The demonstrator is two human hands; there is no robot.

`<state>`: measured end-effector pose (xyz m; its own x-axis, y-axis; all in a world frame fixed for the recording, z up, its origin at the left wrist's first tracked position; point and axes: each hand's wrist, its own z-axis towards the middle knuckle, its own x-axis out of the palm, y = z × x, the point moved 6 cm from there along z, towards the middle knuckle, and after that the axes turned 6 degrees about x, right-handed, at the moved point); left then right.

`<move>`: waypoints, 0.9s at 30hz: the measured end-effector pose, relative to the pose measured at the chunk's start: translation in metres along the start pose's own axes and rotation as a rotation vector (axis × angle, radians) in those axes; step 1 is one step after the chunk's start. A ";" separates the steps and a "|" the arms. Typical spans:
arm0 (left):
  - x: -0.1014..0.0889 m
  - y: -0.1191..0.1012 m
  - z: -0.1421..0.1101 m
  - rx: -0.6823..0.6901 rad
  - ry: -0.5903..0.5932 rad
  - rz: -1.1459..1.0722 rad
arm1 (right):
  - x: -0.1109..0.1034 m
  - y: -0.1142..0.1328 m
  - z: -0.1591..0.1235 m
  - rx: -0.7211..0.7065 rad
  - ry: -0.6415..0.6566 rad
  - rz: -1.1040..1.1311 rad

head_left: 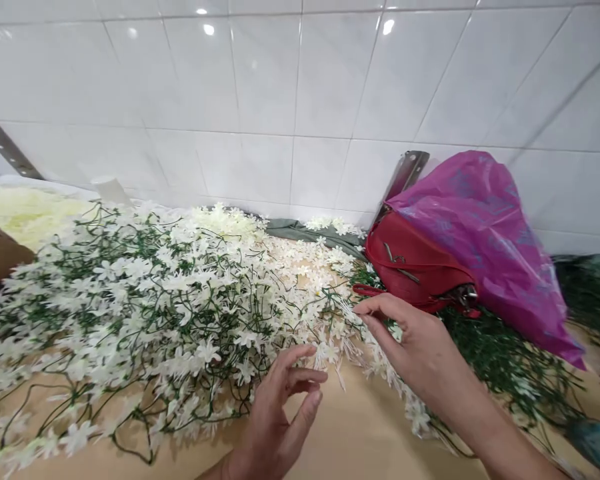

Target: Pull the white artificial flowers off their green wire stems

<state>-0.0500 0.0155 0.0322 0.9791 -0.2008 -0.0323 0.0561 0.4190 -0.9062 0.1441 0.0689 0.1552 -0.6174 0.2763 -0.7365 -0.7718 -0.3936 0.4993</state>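
Note:
My right hand [415,340] pinches thin white flower stamens [347,308] between thumb and forefinger, just in front of the red bag. Lower and to the left, my left hand [283,410] is raised over the tabletop, its thumb apart from its curled fingers and nothing visible between them. Close beyond its fingertips lie loose white stamens [341,377] and small white blossoms. A large tangled heap of white artificial flowers [180,293] on green stems spreads to the left of both hands. Pale loose blossoms [300,263] lie farther back.
A red handbag [405,257] stands at the right, partly covered by a purple plastic bag [495,233]. Green artificial foliage [495,360] lies below them. Pale yellow petals [30,210] and a brown object [0,257] are at far left. White wall tiles [260,87] rise behind the table [350,433].

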 end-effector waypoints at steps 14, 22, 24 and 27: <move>-0.051 -0.050 0.128 -0.185 -0.136 -0.034 | -0.014 0.033 -0.040 -0.451 0.025 -0.128; -0.057 -0.064 0.095 -0.131 -0.099 0.141 | -0.001 0.053 0.019 -0.439 -0.006 -0.131; -0.057 -0.071 0.086 -0.035 -0.041 0.283 | 0.010 0.062 0.023 -0.458 0.074 -0.055; -0.052 -0.080 0.085 0.151 0.142 0.522 | 0.009 0.069 0.015 -0.463 0.050 0.073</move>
<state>-0.0888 0.0678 0.1428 0.8491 -0.0456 -0.5262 -0.3913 0.6149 -0.6847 0.0833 0.0570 0.1898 -0.6507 0.1951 -0.7339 -0.5704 -0.7635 0.3028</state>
